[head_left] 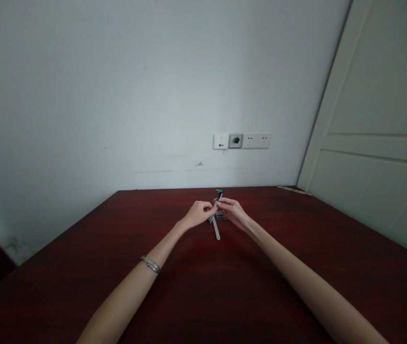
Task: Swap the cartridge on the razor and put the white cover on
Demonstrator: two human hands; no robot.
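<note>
A razor point(219, 196) with a green-edged head and a dark and light handle stands tilted between my hands, its head up. The thumb and fingers of my left hand point(199, 213) pinch its handle from the left. From the right, my right hand point(233, 210) has its fingertips closed on the razor just below the head. A pale flat strip point(216, 230) with a small hole at its near end points toward me below the hands. Partly hidden by my right fingers is a small clear case with green parts point(221, 216), its contents too small to make out.
The dark red wooden table point(203, 296) reaches back to a white wall point(153, 95). Sockets and switches point(242, 141) are set in the wall. A thin flat strip point(294, 190) lies at the back right corner, near a pale panelled door point(375, 143).
</note>
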